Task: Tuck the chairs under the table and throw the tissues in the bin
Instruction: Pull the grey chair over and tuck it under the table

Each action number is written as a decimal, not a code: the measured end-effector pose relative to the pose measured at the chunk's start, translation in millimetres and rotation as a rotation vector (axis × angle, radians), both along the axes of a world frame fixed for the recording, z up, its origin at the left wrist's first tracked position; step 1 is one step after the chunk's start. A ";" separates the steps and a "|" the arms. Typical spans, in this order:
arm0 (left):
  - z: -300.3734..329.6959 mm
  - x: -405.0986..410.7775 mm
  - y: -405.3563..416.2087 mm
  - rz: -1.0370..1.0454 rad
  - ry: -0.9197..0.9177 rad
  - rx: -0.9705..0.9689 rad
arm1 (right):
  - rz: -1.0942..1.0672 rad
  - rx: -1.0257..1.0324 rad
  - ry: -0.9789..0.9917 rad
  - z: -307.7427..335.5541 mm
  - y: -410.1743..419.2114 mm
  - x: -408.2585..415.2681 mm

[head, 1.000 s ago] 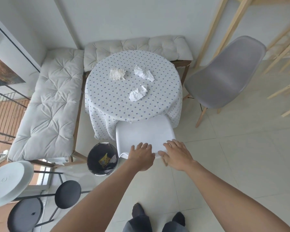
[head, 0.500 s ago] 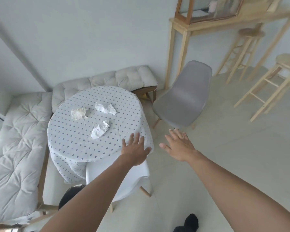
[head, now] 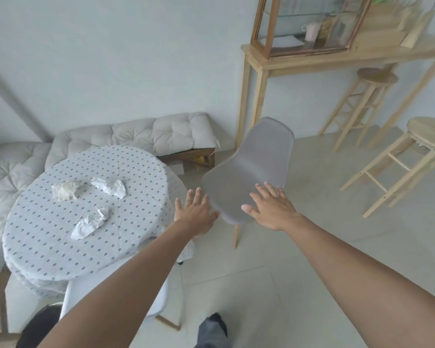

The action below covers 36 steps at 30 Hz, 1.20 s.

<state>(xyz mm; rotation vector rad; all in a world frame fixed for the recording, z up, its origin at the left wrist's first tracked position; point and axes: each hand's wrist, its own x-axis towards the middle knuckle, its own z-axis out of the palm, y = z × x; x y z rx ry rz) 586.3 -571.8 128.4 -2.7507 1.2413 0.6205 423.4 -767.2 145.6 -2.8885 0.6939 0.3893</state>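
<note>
A grey chair (head: 251,167) stands on the floor to the right of the round table (head: 48,237) with a dotted cloth. My left hand (head: 195,213) hovers open at the chair's near-left edge. My right hand (head: 271,207) is open over the near-right part of the seat; contact is unclear. Three crumpled tissues lie on the table: one (head: 65,190) at the back left, one (head: 109,187) behind the middle, one (head: 89,222) nearer me. A white chair (head: 73,297) sits tucked under the table's near side, mostly behind my left arm. The dark bin (head: 38,327) shows at the bottom left.
Cushioned benches (head: 161,133) run behind and left of the table. A tall wooden console (head: 337,59) with a glass case stands at the back right, with two wooden stools (head: 422,136) beside it. Tiled floor (head: 312,259) spreads to the right. My feet are at the bottom.
My view swung right and up, away from the white chair. Both hands left the white chair's back and reached to the grey chair's seat edge.
</note>
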 end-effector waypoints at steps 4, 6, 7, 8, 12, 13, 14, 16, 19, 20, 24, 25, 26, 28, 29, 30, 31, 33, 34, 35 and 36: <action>-10.9 28.2 -72.1 0.010 -0.015 -0.006 | 0.041 -0.035 -0.009 -2.9 -73.5 26.8; -13.8 49.0 -111.3 0.015 -0.025 0.010 | 0.059 -0.043 -0.015 0.0 -114.4 48.4; -15.6 60.3 -132.0 0.019 -0.032 0.019 | 0.067 -0.047 -0.018 1.6 -135.4 60.3; -17.3 71.6 -153.2 0.024 -0.039 0.029 | 0.072 -0.048 -0.019 3.7 -156.0 72.4; -25.5 109.8 -230.7 0.053 -0.029 0.048 | 0.104 -0.025 -0.016 6.6 -230.2 119.8; -26.7 117.4 -248.2 0.065 -0.025 0.051 | 0.114 -0.014 -0.017 5.9 -246.6 130.7; -27.0 124.2 -264.0 0.080 -0.020 0.054 | 0.127 -0.003 -0.013 4.5 -261.7 140.9; -26.1 136.4 -291.8 0.113 -0.014 0.055 | 0.165 0.006 0.007 0.7 -290.6 161.3; -31.4 156.7 -323.5 0.183 -0.003 0.054 | 0.241 0.022 0.043 -9.8 -330.7 197.2; -34.6 163.9 -332.0 0.212 0.001 0.057 | 0.275 0.028 0.052 -13.8 -343.2 210.9; -51.3 185.6 -361.9 0.366 0.008 0.078 | 0.465 0.032 0.084 -34.0 -391.8 270.4; -55.1 188.0 -369.5 0.415 0.015 0.081 | 0.517 0.029 0.089 -38.7 -404.2 286.3; -58.6 189.3 -377.3 0.468 0.024 0.082 | 0.568 0.024 0.094 -42.9 -416.2 302.3; -64.0 183.7 -392.6 0.586 0.058 0.086 | 0.681 0.017 0.113 -49.4 -436.2 328.7; -65.5 179.0 -401.3 0.644 0.074 0.085 | 0.740 0.020 0.118 -51.6 -444.8 339.6; -66.3 172.8 -410.1 0.700 0.092 0.085 | 0.800 0.020 0.126 -53.7 -452.5 348.1; -66.3 166.3 -418.9 0.753 0.103 0.083 | 0.860 0.011 0.129 -54.6 -459.4 355.1; -64.1 154.4 -437.9 0.850 0.108 0.068 | 0.973 -0.022 0.114 -56.6 -472.9 368.2; -62.1 148.9 -446.6 0.889 0.118 0.059 | 1.013 -0.028 0.116 -56.6 -478.4 373.2; -60.7 143.1 -455.0 0.929 0.120 0.051 | 1.046 -0.029 0.113 -57.1 -484.0 377.6; -59.7 137.0 -463.4 0.969 0.115 0.047 | 1.079 -0.031 0.103 -57.3 -489.0 381.3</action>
